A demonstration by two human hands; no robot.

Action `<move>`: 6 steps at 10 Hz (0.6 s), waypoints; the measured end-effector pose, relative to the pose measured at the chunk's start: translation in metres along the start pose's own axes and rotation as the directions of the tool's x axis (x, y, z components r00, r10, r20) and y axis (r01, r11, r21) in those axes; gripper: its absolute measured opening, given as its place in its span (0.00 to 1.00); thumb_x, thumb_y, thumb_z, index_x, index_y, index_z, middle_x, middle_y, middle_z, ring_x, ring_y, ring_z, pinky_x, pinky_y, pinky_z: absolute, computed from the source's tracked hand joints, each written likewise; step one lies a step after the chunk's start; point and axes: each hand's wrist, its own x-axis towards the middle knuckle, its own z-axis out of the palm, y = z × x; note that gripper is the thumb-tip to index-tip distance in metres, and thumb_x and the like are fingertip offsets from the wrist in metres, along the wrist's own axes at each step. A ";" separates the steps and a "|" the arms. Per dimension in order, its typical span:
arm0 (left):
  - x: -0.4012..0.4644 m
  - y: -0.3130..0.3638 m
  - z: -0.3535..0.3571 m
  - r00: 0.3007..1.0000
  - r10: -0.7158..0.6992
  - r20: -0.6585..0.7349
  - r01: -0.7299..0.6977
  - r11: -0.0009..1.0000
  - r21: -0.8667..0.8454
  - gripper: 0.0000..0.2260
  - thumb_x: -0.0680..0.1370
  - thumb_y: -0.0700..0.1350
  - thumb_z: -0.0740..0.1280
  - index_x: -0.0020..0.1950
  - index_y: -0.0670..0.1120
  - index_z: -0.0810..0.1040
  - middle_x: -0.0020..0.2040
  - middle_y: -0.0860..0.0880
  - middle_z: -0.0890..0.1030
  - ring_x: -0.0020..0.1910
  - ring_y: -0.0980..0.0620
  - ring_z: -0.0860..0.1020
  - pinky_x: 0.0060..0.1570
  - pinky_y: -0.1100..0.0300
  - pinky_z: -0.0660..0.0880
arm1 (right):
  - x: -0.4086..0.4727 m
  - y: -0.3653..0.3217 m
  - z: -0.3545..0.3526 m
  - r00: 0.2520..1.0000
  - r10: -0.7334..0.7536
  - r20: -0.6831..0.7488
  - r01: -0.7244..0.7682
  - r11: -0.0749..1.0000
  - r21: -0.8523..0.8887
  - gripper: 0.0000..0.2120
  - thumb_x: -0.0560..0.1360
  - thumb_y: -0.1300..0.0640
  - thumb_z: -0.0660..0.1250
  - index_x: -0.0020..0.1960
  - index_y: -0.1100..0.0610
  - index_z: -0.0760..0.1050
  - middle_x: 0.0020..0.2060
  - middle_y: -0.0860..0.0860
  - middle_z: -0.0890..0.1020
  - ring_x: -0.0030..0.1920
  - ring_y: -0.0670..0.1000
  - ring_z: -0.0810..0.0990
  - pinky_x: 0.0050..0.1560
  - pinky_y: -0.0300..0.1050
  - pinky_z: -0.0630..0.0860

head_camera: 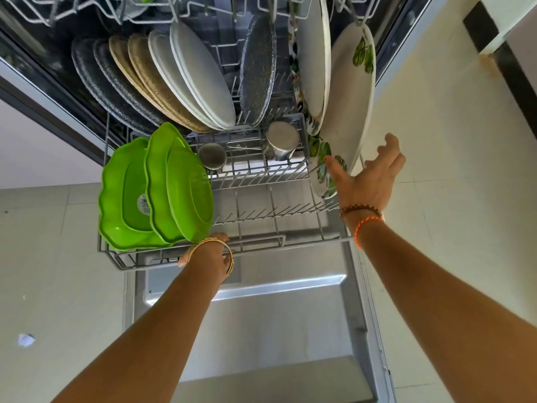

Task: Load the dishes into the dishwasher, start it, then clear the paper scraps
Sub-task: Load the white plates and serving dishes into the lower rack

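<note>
Dishes (200,82) upright in lower rack (261,242)

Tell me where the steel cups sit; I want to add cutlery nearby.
In the head view, both steel cups stand mid-rack in the lower rack, in front of the upright plate row, between the green plates on the left and the leaf-print plate on the right.

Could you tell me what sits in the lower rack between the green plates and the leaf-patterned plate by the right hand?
In the head view, between the green plates and the leaf-patterned plate stand two steel cups, then bare rack tines.
</note>
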 end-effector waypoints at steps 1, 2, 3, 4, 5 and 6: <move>0.009 0.009 -0.002 0.993 -0.097 -0.072 0.095 0.995 -0.029 0.24 0.79 0.42 0.61 0.74 0.42 0.59 0.73 0.39 0.61 0.71 0.40 0.62 0.61 0.49 0.68 | -0.029 0.008 0.007 1.000 0.024 0.004 -0.024 0.998 0.053 0.42 0.66 0.50 0.76 0.71 0.62 0.58 0.64 0.60 0.65 0.62 0.57 0.70 0.55 0.43 0.72; 0.004 0.009 -0.001 0.998 -0.059 -0.008 0.058 0.994 -0.097 0.23 0.79 0.40 0.60 0.73 0.38 0.60 0.73 0.40 0.62 0.71 0.42 0.63 0.65 0.52 0.66 | -0.069 0.011 0.014 0.996 0.092 0.013 -0.092 0.994 0.063 0.32 0.69 0.56 0.73 0.67 0.64 0.63 0.63 0.61 0.66 0.59 0.52 0.68 0.60 0.47 0.72; -0.006 -0.002 0.003 0.999 0.036 -0.013 -0.037 0.996 -0.079 0.25 0.78 0.43 0.64 0.72 0.38 0.61 0.72 0.43 0.65 0.70 0.45 0.65 0.63 0.55 0.69 | -0.116 0.021 0.021 0.793 0.591 0.147 -0.608 0.783 0.131 0.27 0.74 0.55 0.68 0.68 0.63 0.63 0.66 0.59 0.66 0.57 0.51 0.69 0.62 0.43 0.68; -0.009 -0.005 0.001 0.997 0.032 -0.070 -0.041 0.990 -0.133 0.31 0.74 0.44 0.70 0.73 0.41 0.59 0.71 0.44 0.66 0.69 0.44 0.66 0.65 0.52 0.69 | -0.143 0.026 0.033 0.258 0.764 0.591 -0.964 0.161 0.213 0.23 0.78 0.47 0.60 0.64 0.63 0.67 0.59 0.57 0.75 0.51 0.56 0.78 0.52 0.48 0.76; 0.001 -0.009 -0.006 0.996 0.003 0.094 -0.001 1.000 -0.016 0.23 0.78 0.44 0.63 0.70 0.35 0.64 0.71 0.40 0.65 0.71 0.43 0.64 0.70 0.52 0.61 | -0.128 0.020 0.044 0.279 0.644 0.712 -0.948 0.067 0.310 0.14 0.81 0.51 0.55 0.53 0.62 0.70 0.36 0.57 0.82 0.35 0.52 0.78 0.36 0.42 0.78; 0.010 0.003 -0.006 0.992 0.066 0.111 -0.065 0.998 -0.020 0.23 0.78 0.45 0.64 0.69 0.36 0.66 0.70 0.40 0.68 0.69 0.42 0.67 0.62 0.53 0.70 | -0.108 0.009 0.049 0.357 0.628 0.691 -0.928 0.152 0.341 0.11 0.80 0.56 0.57 0.43 0.62 0.69 0.22 0.55 0.79 0.28 0.51 0.80 0.34 0.43 0.80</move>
